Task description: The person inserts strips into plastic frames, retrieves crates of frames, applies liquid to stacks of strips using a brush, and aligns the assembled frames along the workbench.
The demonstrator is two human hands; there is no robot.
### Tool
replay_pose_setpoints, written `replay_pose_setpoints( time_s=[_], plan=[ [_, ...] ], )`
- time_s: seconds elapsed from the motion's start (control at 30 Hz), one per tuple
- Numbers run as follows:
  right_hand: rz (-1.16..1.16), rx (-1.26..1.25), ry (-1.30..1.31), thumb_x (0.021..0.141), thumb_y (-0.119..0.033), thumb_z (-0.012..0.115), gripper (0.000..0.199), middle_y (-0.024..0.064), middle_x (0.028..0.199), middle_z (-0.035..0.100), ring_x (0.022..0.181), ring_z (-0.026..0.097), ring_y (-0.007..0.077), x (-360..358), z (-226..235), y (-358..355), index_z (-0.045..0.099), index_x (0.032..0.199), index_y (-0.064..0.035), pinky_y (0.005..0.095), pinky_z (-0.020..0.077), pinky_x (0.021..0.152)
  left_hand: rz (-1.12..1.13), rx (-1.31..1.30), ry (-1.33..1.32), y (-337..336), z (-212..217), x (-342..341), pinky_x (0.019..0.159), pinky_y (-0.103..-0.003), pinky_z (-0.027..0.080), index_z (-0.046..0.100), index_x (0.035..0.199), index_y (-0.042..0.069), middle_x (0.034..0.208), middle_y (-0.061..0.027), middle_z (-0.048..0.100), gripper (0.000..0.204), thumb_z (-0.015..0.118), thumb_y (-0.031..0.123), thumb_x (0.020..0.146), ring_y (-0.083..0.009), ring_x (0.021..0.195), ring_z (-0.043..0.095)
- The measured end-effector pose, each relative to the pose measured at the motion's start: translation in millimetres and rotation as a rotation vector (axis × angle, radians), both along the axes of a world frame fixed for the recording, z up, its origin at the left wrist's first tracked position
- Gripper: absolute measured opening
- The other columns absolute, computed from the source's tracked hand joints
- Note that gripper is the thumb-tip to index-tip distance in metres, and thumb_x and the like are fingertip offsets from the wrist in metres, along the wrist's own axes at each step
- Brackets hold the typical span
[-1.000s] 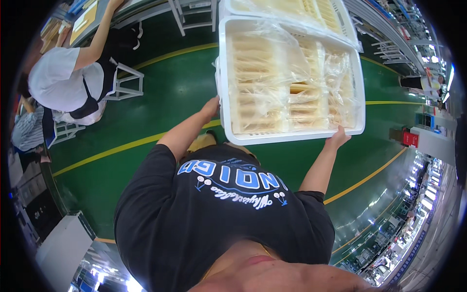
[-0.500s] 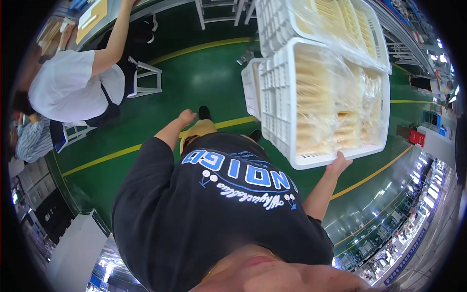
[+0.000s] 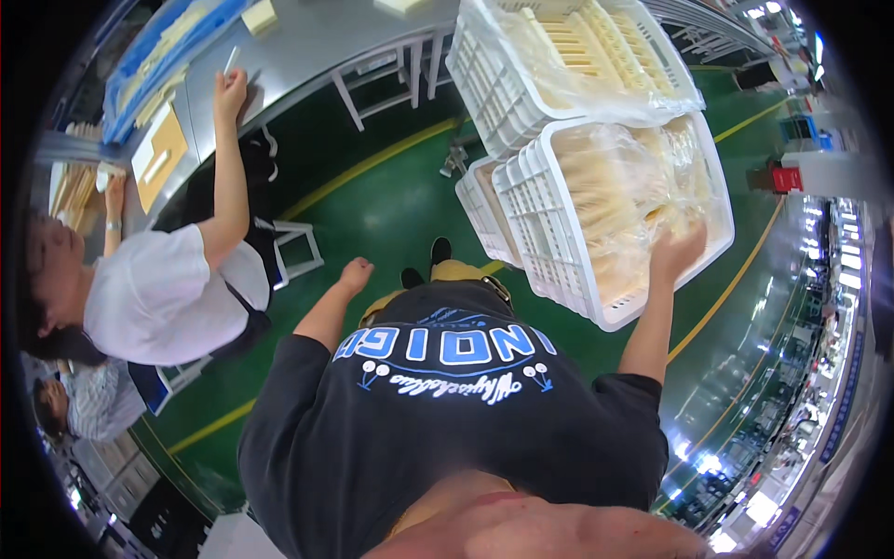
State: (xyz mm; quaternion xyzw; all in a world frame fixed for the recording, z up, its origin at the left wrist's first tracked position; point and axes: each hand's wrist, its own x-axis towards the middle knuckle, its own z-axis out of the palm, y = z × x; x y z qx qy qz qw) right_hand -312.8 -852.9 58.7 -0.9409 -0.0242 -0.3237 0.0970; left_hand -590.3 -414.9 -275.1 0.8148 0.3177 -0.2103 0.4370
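Observation:
My right hand reaches over the front rim of a white plastic crate, down at the clear plastic bag inside. Pale yellow strip-like pieces fill the bag in rows. The fingertips merge with the shiny film, so whether they grip it does not show. Away from the crates, my left hand hangs in front of my body over the green floor, its fingers curled in with nothing seen in them.
A second filled white crate stands just beyond, with another crate beside the near one. At left a seated co-worker works at a metal table with white stools. Yellow lines cross the floor.
My right hand has gone from the crate's front rim to inside over the bag. With my body turning and stepping, more of the table and co-worker shows at left.

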Motion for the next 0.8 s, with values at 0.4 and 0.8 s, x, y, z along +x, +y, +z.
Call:
replay_pose_setpoints(
  time_s=[0.4,0.8],
  plan=[
    [0.639,0.002,0.612,0.066,-0.02,0.059,0.058,0.0244,0.103,0.048,0.096,0.047,0.036,128.5,-35.7,242.3,0.036,0.115,0.0018,0.0388,0.0369,0.083,-0.132,0.029,-0.38,42.3,99.5,152.4,0.074,-0.035,0.043,0.051,0.099,0.002,0.092,-0.0189,0.056,0.03,0.05,0.023,0.077,-0.0298,0.085,0.055],
    [0.629,-0.001,0.872,0.071,-0.012,0.05,0.028,0.0225,0.071,0.055,0.069,0.053,0.0395,136.8,-45.8,263.0,0.039,0.095,-0.0002,0.0456,0.0413,0.062,-0.004,-0.09,-0.527,93.2,165.9,305.4,0.07,-0.027,0.043,0.05,0.099,0.001,0.088,-0.0132,0.056,0.023,0.049,0.013,0.079,-0.0208,0.079,0.056]
  ],
)
